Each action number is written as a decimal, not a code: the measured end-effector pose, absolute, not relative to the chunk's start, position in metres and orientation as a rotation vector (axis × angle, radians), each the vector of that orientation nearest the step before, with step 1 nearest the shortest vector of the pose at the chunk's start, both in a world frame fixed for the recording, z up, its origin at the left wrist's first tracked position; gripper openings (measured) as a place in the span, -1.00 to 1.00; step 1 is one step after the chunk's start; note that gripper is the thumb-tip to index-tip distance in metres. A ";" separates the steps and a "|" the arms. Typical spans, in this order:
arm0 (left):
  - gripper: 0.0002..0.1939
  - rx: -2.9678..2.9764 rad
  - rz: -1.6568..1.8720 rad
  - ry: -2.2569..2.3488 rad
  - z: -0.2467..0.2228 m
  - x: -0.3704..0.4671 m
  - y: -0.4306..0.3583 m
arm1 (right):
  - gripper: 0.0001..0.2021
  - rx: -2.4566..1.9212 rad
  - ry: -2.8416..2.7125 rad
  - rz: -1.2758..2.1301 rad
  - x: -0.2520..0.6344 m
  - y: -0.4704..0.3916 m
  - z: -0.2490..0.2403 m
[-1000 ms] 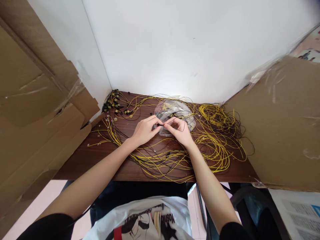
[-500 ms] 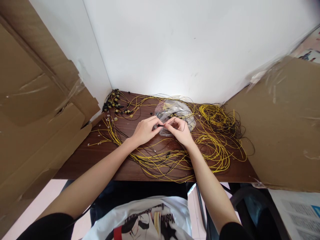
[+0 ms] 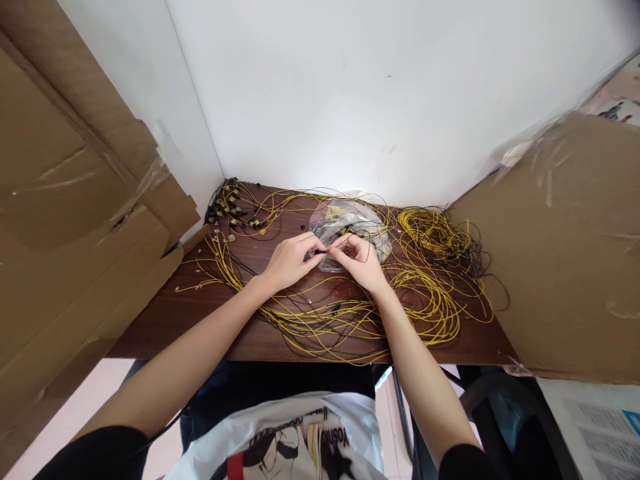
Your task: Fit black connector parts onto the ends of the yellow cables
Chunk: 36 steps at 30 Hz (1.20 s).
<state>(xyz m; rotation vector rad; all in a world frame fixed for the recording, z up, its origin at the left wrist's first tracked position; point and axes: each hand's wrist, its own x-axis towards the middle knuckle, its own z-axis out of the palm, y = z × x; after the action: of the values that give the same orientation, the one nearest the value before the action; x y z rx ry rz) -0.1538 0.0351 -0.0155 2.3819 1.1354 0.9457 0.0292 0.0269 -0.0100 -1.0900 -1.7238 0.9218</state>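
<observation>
Over the middle of the table, my left hand [image 3: 295, 259] pinches a small black connector [image 3: 320, 251] between thumb and fingers. Close beside it, my right hand [image 3: 361, 261] is closed on a thin black wire [image 3: 367, 253] that runs to the connector and loops past the fingers. The fingertips of both hands nearly meet, and they hide part of the connector. Behind and below the hands lies a clear plastic bag [image 3: 350, 217] with small black and yellow parts in it. A bundle of yellow and black wires [image 3: 320, 327] stretches under both forearms.
A coiled tangle of yellow and black wires [image 3: 430, 230] lies at the right. Several black and yellow connectors [image 3: 230, 203] are heaped at the back left. Cardboard panels [image 3: 90, 167] flank the brown table [image 3: 165, 327], with a white wall [image 3: 350, 100] behind.
Almost nothing differs. Both hands keep their place and grip, with only a very slight shift at the fingertips and wire.
</observation>
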 end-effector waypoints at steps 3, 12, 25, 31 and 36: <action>-0.88 2.383 0.944 1.133 -0.015 -0.154 0.035 | -0.85 -1.094 -1.728 0.919 0.029 0.027 -0.011; -0.88 2.392 0.923 1.130 -0.015 -0.154 0.035 | -0.85 -1.093 -1.731 0.934 0.029 0.027 -0.010; -0.87 2.392 0.915 1.132 -0.015 -0.154 0.035 | -0.83 -1.111 -1.763 0.903 0.029 0.027 -0.011; -0.88 2.399 0.899 1.140 -0.014 -0.154 0.035 | -0.85 -1.104 -1.771 0.896 0.029 0.027 -0.011; -0.88 2.403 0.904 1.145 -0.015 -0.154 0.035 | -0.84 -1.101 -1.781 0.896 0.029 0.027 -0.011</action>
<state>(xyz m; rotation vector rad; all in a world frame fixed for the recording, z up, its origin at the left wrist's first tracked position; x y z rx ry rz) -0.1544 0.0355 -0.0151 2.4028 1.1451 0.9037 0.0294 0.0274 -0.0107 -1.1005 -1.7807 0.8964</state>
